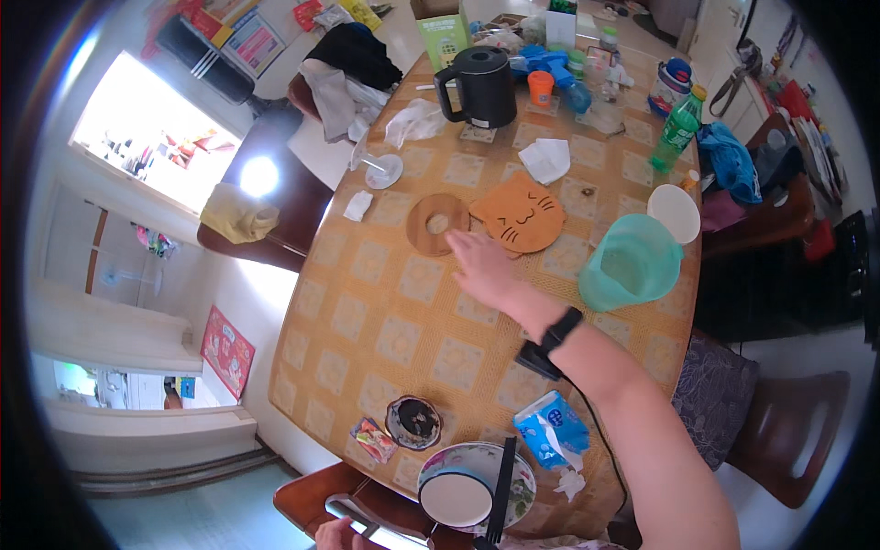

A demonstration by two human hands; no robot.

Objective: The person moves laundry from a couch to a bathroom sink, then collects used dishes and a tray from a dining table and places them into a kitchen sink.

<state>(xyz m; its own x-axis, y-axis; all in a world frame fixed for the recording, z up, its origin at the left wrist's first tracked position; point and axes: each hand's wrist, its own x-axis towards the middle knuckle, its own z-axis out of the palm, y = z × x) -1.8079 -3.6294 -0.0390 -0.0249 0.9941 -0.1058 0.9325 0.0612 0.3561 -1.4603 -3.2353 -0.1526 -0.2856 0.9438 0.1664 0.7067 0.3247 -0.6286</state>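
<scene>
My right hand (478, 266) reaches across the table, fingers extended at the near edge of a round wooden mat (426, 234) with a hole in its middle; no grip on it is visible. Just right of that lies an orange cat-face mat (516, 215). A translucent green container (629, 264) stands right of my forearm, beside a white disc (674, 214). My left hand (339, 534) shows at the lower edge, fingers curled near a metal piece; what it holds, if anything, is hidden.
A black kettle (478, 87), bottles (676, 133) and assorted items crowd the table's far part. Near me are a patterned bowl (412, 422), a plate with a cup (458, 500) and a blue tissue pack (550, 429). Chairs (784, 431) flank the table (339, 330).
</scene>
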